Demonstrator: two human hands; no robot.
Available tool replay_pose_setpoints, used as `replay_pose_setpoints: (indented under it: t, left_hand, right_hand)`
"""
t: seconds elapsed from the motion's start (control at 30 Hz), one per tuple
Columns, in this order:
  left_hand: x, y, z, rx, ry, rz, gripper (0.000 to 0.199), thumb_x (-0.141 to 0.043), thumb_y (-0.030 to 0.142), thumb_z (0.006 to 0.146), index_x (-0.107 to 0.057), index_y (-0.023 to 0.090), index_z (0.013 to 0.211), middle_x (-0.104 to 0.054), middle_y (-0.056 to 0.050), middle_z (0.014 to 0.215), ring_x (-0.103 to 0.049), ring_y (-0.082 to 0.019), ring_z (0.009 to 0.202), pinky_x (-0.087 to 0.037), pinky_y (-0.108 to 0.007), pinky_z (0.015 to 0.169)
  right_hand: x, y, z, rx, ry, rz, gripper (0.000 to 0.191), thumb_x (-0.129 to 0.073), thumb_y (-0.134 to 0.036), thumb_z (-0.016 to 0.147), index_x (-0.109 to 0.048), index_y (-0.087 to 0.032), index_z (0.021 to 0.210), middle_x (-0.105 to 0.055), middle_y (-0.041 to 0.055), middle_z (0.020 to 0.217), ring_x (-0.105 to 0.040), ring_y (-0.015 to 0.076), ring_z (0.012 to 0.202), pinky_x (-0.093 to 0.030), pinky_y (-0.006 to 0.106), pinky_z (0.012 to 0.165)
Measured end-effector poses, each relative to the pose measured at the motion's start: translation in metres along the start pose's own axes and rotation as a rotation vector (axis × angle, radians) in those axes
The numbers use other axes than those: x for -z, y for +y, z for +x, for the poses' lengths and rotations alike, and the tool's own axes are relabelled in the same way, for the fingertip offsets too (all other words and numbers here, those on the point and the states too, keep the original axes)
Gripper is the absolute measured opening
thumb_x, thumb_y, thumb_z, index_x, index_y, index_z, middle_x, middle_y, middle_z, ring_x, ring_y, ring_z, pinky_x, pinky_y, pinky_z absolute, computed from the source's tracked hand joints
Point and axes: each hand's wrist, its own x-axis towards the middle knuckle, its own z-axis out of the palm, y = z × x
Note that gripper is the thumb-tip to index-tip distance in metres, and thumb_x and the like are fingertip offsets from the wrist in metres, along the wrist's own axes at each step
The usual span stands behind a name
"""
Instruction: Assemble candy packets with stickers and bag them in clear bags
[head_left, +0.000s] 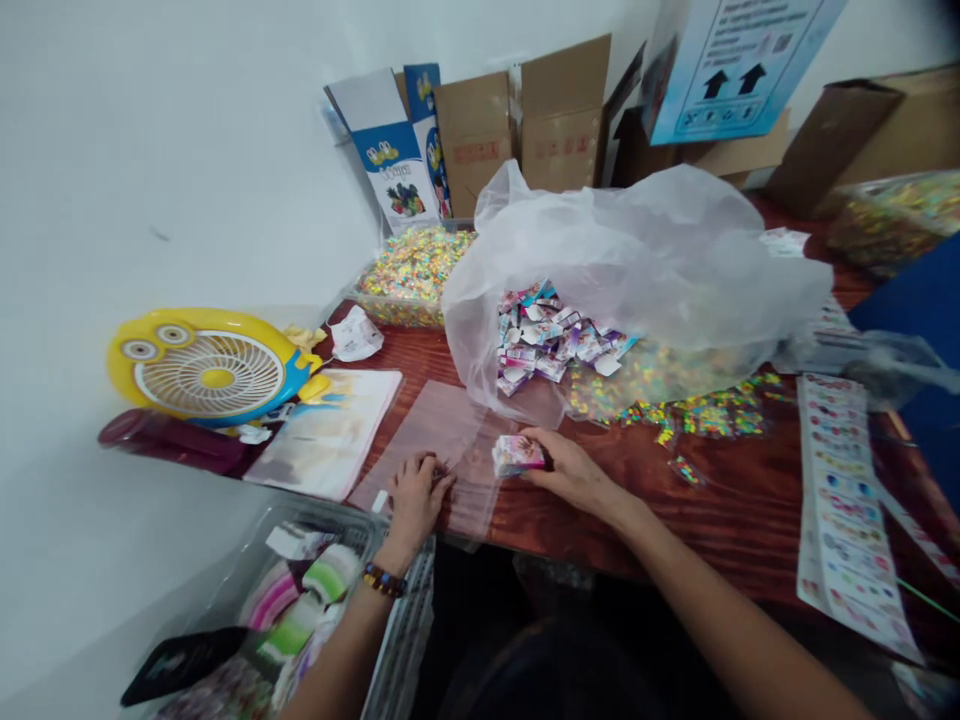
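My right hand [564, 468] grips a small printed box [517, 455], pink and white, above the reddish-brown wooden table [600, 530]. To its left, my left hand [417, 490] rests on a clear plastic sheet or bag [469, 440] with its fingers curled down; whether they pinch anything is too small to tell. Behind the hands, a large translucent bag [622, 240] lies open toward the left with many small printed boxes [551, 340] in its mouth. Small colourful packets [705, 410] are spread along the bag's front edge.
A yellow fan [217, 370], a dark red bottle [172, 440] and papers [330, 430] are at left. Behind stand a tub of colourful packets [412, 270] and cardboard boxes [480, 140]. Sticker sheets [844, 490] hang at right. A crate [300, 510] sits below left, with a phone [180, 663].
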Motion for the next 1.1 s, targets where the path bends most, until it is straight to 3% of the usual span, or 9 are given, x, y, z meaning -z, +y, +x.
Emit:
replay_pose_setpoints:
  t: [0.17, 0.3, 0.5, 0.6, 0.73, 0.9, 0.97, 1.1]
  left_hand:
    - [0.001, -0.003, 0.004, 0.058, 0.048, -0.209, 0.016, -0.045, 0.028, 0.087, -0.058, 0.02, 0.085, -0.058, -0.007, 0.105, -0.052, -0.024, 0.099, -0.038, -0.041, 0.086]
    - [0.006, -0.008, 0.008, 0.134, 0.086, -0.448, 0.019, -0.04, 0.03, 0.089, -0.055, 0.019, 0.082, -0.062, -0.004, 0.089, -0.057, -0.02, 0.085, -0.043, -0.036, 0.081]
    - [0.016, -0.002, 0.005, 0.25, 0.176, -0.758, 0.021, -0.044, 0.038, 0.088, -0.055, 0.02, 0.089, -0.062, -0.007, 0.113, -0.056, -0.022, 0.107, -0.041, -0.038, 0.092]
    - [0.02, 0.005, 0.003, 0.215, 0.243, -0.738, 0.015, -0.045, 0.033, 0.088, -0.055, 0.021, 0.091, -0.06, -0.007, 0.12, -0.045, -0.022, 0.123, -0.034, -0.042, 0.101]
    - [0.028, 0.015, 0.006, 0.12, 0.341, -0.593, 0.012, -0.043, 0.026, 0.09, -0.055, 0.022, 0.092, -0.061, -0.006, 0.118, -0.041, -0.021, 0.127, -0.024, -0.046, 0.107]
    - [0.027, 0.016, -0.003, -0.021, 0.245, -0.444, 0.011, -0.046, 0.022, 0.089, -0.057, 0.023, 0.089, -0.063, -0.002, 0.116, -0.044, -0.021, 0.124, -0.014, -0.05, 0.108]
    - [0.023, 0.012, -0.008, -0.021, 0.242, -0.439, 0.012, -0.045, 0.021, 0.089, -0.057, 0.023, 0.089, -0.064, -0.002, 0.114, -0.046, -0.021, 0.122, -0.018, -0.049, 0.107]
    - [0.021, 0.008, -0.008, 0.03, 0.361, -0.497, 0.013, -0.043, 0.021, 0.09, -0.056, 0.022, 0.092, -0.063, -0.005, 0.114, -0.047, -0.02, 0.121, -0.029, -0.044, 0.103]
  right_hand:
    - [-0.045, -0.007, 0.045, -0.059, 0.024, 0.191, 0.044, -0.067, -0.027, 0.073, -0.053, -0.02, 0.114, -0.063, 0.0016, 0.1, -0.059, 0.0186, 0.088, -0.044, 0.031, 0.08]
    - [-0.06, 0.002, 0.047, -0.019, -0.081, 0.087, 0.043, -0.067, -0.027, 0.073, -0.053, -0.02, 0.113, -0.063, 0.0023, 0.1, -0.059, 0.0198, 0.09, -0.044, 0.032, 0.08]
    - [-0.067, -0.005, 0.049, 0.088, -0.147, -0.183, 0.044, -0.065, -0.017, 0.072, -0.051, -0.017, 0.113, -0.061, 0.0096, 0.112, -0.055, 0.0246, 0.104, -0.04, 0.037, 0.09]
    - [-0.076, -0.014, 0.061, 0.06, -0.131, -0.296, 0.043, -0.063, -0.018, 0.073, -0.05, -0.019, 0.114, -0.06, 0.0098, 0.114, -0.054, 0.026, 0.105, -0.04, 0.038, 0.089]
    - [-0.087, -0.024, 0.076, -0.016, -0.128, -0.41, 0.037, -0.06, -0.021, 0.076, -0.049, -0.019, 0.112, -0.06, 0.01, 0.11, -0.055, 0.0253, 0.102, -0.042, 0.035, 0.084]
    - [-0.098, -0.029, 0.084, -0.158, -0.036, -0.515, 0.025, -0.054, -0.03, 0.082, -0.05, -0.02, 0.104, -0.061, 0.0089, 0.105, -0.055, 0.0246, 0.097, -0.042, 0.032, 0.072]
    - [-0.104, -0.03, 0.087, -0.171, 0.017, -0.565, 0.025, -0.054, -0.031, 0.083, -0.05, -0.021, 0.105, -0.061, 0.0077, 0.105, -0.054, 0.0243, 0.097, -0.042, 0.031, 0.072]
    - [-0.116, -0.03, 0.098, -0.147, 0.07, -0.62, 0.032, -0.056, -0.029, 0.082, -0.05, -0.02, 0.112, -0.062, 0.0069, 0.107, -0.053, 0.0241, 0.098, -0.042, 0.032, 0.073]
